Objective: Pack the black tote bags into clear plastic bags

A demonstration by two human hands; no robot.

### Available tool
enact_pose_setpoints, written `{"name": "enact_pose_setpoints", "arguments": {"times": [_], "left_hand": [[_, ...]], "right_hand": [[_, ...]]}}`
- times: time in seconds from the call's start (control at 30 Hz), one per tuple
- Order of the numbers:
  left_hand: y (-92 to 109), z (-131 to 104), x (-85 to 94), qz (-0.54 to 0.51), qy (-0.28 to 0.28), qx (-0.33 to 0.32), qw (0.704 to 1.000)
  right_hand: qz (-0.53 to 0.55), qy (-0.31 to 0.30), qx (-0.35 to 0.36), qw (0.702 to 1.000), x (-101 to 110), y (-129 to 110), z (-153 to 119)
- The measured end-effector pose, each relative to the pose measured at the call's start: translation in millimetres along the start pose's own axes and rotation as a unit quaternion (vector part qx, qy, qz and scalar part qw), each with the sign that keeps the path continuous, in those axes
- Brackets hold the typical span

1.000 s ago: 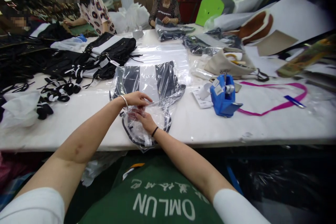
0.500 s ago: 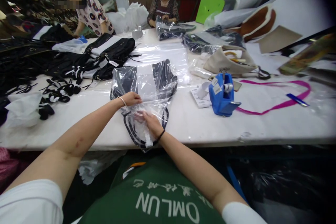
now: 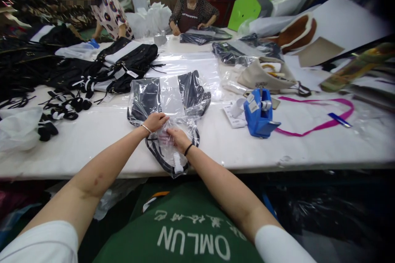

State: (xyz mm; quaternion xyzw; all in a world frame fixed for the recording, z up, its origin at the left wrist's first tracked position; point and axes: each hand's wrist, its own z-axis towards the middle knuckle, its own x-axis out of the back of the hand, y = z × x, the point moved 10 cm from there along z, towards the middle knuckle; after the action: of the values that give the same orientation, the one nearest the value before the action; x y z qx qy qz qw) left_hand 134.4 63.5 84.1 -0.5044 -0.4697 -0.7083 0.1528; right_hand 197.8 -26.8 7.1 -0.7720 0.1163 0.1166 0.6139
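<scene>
A black bag with a pale sheet around its middle lies in a clear plastic bag (image 3: 169, 94) on the white table (image 3: 101, 139). Its dark straps (image 3: 157, 156) curve toward the table's front edge under the plastic. My left hand (image 3: 156, 122) pinches the plastic just below the black bag. Close beside it, my right hand (image 3: 179, 137) is closed on the same plastic, its fingers partly covered by the film. To the right stands a blue tape dispenser (image 3: 259, 115), touched by neither hand.
Black bags (image 3: 129, 61) and small black-and-white bundles (image 3: 68, 104) lie at the left. At the right are a beige pouch (image 3: 265, 76), a pink strap (image 3: 327, 125) and a blue cutter (image 3: 339, 120). Flat plastic sheets (image 3: 188, 63) lie behind. People work across the table.
My hands stay on the plastic, the left slightly lower and the right fingers drawn in a little. The person opposite has spread both arms over another wrapped bag. The view has shifted slightly.
</scene>
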Motion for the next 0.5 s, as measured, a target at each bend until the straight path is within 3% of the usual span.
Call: {"name": "enact_pose_setpoints", "arguments": {"times": [0.1, 0.2, 0.27, 0.33, 0.43, 0.5], "left_hand": [[-8, 2, -2.8, -0.004, 0.023, 0.021, 1.000], [-16, 3, -9.7, -0.016, 0.027, 0.033, 0.999], [-20, 3, -13.6, -0.022, 0.027, 0.038, 0.999], [-24, 4, -16.1, -0.024, 0.025, 0.041, 0.999], [-26, 5, -17.8, -0.015, 0.018, 0.047, 0.999], [-26, 6, -18.4, -0.005, 0.013, 0.052, 0.999]], "right_hand": [[-0.039, -0.066, -0.126, 0.989, -2, 23, -41], [-0.115, -0.070, -0.144, 0.980, 22, 15, -80], [-0.146, -0.041, -0.125, 0.981, 40, -4, -91], [-0.149, -0.026, -0.086, 0.985, 43, -28, -84], [-0.113, -0.071, -0.034, 0.990, 21, -49, -48], [-0.144, -0.030, 0.023, 0.989, 22, -60, -22]]}}
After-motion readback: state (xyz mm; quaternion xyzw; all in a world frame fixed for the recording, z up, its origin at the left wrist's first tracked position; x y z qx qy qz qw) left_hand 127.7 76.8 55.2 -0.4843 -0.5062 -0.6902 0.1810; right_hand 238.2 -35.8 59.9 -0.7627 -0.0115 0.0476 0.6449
